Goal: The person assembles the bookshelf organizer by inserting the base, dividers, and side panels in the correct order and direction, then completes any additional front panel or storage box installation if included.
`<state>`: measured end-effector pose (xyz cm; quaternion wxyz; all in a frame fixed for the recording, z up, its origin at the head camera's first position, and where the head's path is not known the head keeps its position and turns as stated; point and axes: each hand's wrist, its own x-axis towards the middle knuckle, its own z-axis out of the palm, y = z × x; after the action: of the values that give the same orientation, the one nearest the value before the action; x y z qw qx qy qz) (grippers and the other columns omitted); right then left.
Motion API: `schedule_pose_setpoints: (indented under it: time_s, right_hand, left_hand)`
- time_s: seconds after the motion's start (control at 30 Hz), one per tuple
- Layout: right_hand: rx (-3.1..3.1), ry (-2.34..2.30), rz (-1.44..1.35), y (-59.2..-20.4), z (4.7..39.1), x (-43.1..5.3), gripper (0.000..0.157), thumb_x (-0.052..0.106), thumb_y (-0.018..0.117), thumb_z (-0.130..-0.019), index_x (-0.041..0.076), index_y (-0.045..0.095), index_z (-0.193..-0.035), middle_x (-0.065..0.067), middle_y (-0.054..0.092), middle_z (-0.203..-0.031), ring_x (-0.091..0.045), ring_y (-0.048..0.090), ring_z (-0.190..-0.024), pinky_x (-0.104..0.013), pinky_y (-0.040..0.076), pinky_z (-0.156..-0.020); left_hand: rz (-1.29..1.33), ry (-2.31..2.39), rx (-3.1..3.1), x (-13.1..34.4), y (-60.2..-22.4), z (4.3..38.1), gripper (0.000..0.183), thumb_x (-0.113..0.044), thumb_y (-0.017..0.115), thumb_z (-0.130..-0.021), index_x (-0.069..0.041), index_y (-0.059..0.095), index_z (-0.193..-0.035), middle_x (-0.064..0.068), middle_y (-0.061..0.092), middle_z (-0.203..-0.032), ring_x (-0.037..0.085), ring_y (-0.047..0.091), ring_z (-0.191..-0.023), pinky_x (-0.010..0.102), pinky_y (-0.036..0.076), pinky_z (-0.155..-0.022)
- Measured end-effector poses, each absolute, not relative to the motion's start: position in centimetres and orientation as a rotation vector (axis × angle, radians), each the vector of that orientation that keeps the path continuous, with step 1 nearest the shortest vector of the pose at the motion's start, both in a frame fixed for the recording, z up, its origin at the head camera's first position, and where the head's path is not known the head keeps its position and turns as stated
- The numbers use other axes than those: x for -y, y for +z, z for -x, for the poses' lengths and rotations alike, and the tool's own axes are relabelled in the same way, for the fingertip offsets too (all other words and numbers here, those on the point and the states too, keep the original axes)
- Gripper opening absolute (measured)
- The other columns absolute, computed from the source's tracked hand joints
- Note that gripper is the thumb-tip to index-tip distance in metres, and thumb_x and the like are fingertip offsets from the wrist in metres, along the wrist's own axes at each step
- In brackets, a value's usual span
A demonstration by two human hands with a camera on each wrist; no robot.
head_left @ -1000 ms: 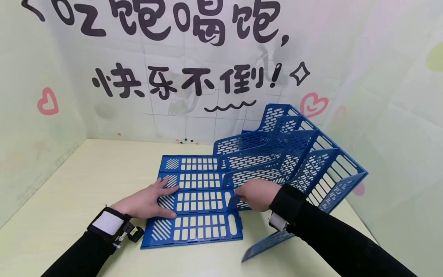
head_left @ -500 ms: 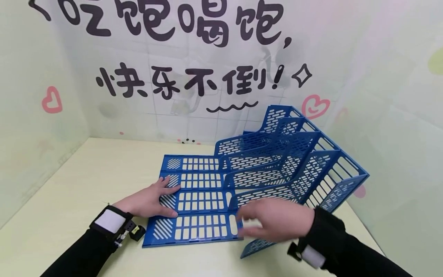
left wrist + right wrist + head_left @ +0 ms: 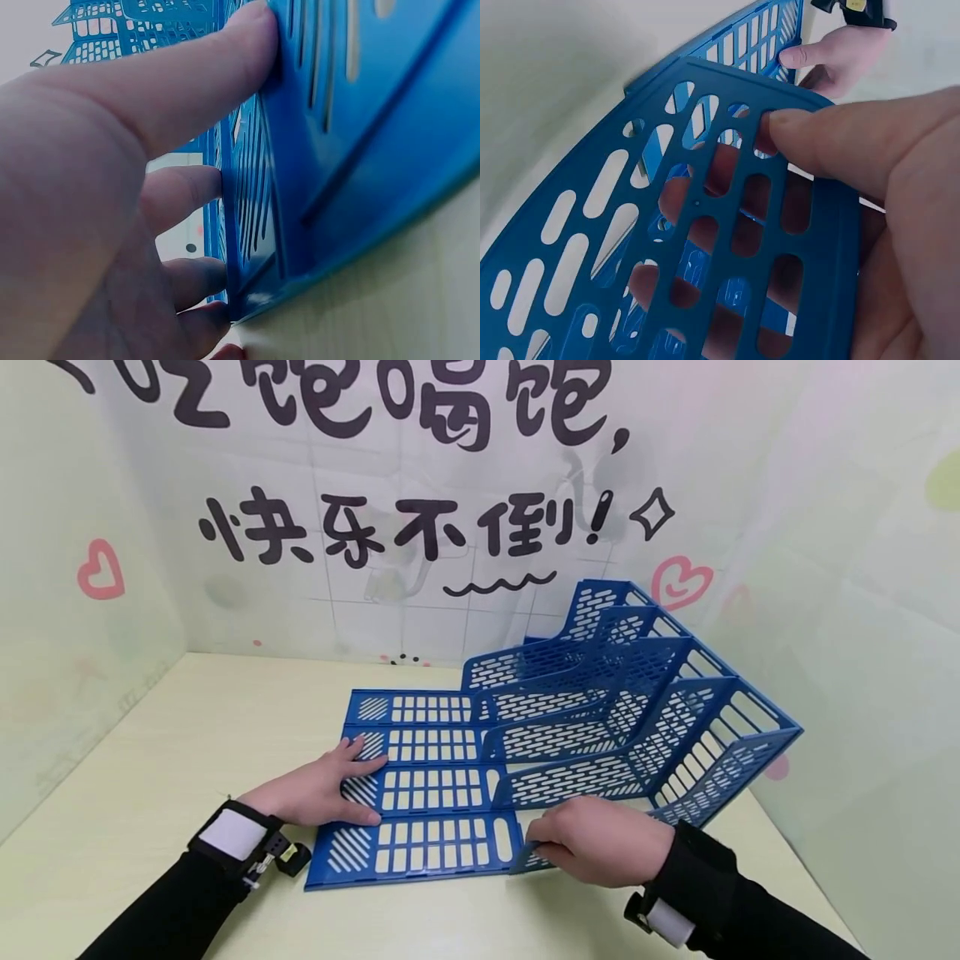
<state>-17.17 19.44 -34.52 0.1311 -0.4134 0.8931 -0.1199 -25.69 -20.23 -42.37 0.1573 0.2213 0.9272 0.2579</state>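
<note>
In the head view, several slotted blue plastic panels (image 3: 326,868) lie joined side by side on the table. My left hand (image 3: 318,789) rests on their left end, fingers spread; the left wrist view shows thumb and fingertips against the plastic. To the right, upright blue dividers (image 3: 570,781) of a file rack join a slatted blue back (image 3: 738,693). My right hand (image 3: 607,843) pinches the front corner of the nearest divider (image 3: 832,225), thumb on one face and fingers behind it. That corner is by the right end of the nearest flat panel; whether they are joined is hidden.
A pale wooden table (image 3: 225,718) carries everything. A white printed sheet (image 3: 405,635) stands behind, with pale side walls (image 3: 847,693) left and right. The rack's back is close to the right wall.
My right hand has let go of the second-nearest divider, moved toward me and gripped the nearest one. That divider's front corner has swung in against the flat panel's end. My left hand stays put.
</note>
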Motion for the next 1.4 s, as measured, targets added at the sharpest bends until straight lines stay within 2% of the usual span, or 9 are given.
schedule_pose_setpoints:
  time_s: [0.37, 0.57, 0.7, 0.93, 1.1, 1.3, 1.4]
  right_hand:
    - [-2.625, -0.303, 1.200, -34.8, 17.4, -18.9, 0.005, 0.012, 0.069, -0.108, 0.016, 0.072, -0.108, 0.012, 0.057, -0.084, -0.002, 0.045, -0.074, -0.019, 0.042, -0.071]
    - [-2.675, -0.272, 1.198, -35.0, 17.4, -18.7, 0.004, 0.012, 0.068, -0.109, 0.014, 0.070, -0.107, 0.011, 0.054, -0.080, -0.003, 0.043, -0.071, -0.020, 0.040, -0.070]
    - [-2.703, -0.249, 1.184, -35.0, 17.5, -18.5, 0.003, 0.012, 0.068, -0.109, 0.015, 0.070, -0.108, 0.010, 0.057, -0.081, -0.004, 0.043, -0.071, -0.021, 0.040, -0.070]
    - [-2.784, -0.199, 1.138, -35.4, 17.6, -18.3, 0.009, 0.012, 0.070, -0.107, 0.014, 0.073, -0.115, 0.006, 0.069, -0.085, -0.004, 0.047, -0.069, -0.020, 0.048, -0.070]
    - [-2.800, -0.179, 1.103, -35.7, 17.5, -18.3, 0.008, 0.013, 0.070, -0.108, 0.014, 0.073, -0.115, 0.006, 0.067, -0.082, -0.004, 0.047, -0.068, -0.021, 0.048, -0.070]
    - [-2.725, -0.155, 1.167, -36.0, 17.0, -18.5, 0.007, 0.009, 0.071, -0.106, 0.016, 0.072, -0.107, 0.008, 0.058, -0.077, -0.005, 0.041, -0.066, -0.022, 0.039, -0.066]
    - [-2.731, -0.075, 1.193, -36.3, 16.7, -18.0, 0.009, 0.008, 0.073, -0.105, 0.017, 0.074, -0.105, 0.008, 0.064, -0.080, -0.004, 0.046, -0.067, -0.020, 0.043, -0.066]
  left_hand:
    - [-0.651, 0.686, -2.674, 20.3, -41.8, 25.7, 0.097, -0.054, 0.087, -0.091, -0.012, 0.046, -0.168, 0.038, 0.013, -0.178, 0.073, 0.009, -0.158, 0.090, 0.026, -0.117]
    - [-0.666, 0.688, -2.678, 20.3, -41.7, 25.8, 0.095, -0.052, 0.087, -0.091, -0.011, 0.047, -0.167, 0.037, 0.013, -0.178, 0.073, 0.008, -0.159, 0.089, 0.026, -0.117]
    - [-0.661, 0.686, -2.682, 20.3, -41.7, 25.8, 0.096, -0.054, 0.087, -0.091, -0.012, 0.047, -0.167, 0.038, 0.014, -0.178, 0.074, 0.009, -0.157, 0.089, 0.026, -0.117]
    - [-0.653, 0.686, -2.677, 20.3, -41.8, 25.8, 0.096, -0.054, 0.087, -0.091, -0.012, 0.046, -0.167, 0.038, 0.013, -0.178, 0.076, 0.008, -0.156, 0.090, 0.025, -0.116]
    - [-0.652, 0.688, -2.673, 20.1, -41.8, 25.7, 0.095, -0.053, 0.087, -0.092, -0.011, 0.047, -0.167, 0.037, 0.012, -0.178, 0.074, 0.007, -0.158, 0.090, 0.025, -0.117]
    - [-0.637, 0.669, -2.688, 19.9, -41.8, 25.6, 0.094, -0.054, 0.086, -0.092, -0.012, 0.048, -0.166, 0.036, 0.014, -0.178, 0.074, 0.010, -0.157, 0.089, 0.026, -0.117]
    - [-0.603, 0.669, -2.690, 19.8, -41.8, 25.4, 0.093, -0.053, 0.087, -0.091, -0.012, 0.050, -0.166, 0.035, 0.016, -0.179, 0.072, 0.012, -0.158, 0.087, 0.028, -0.118]
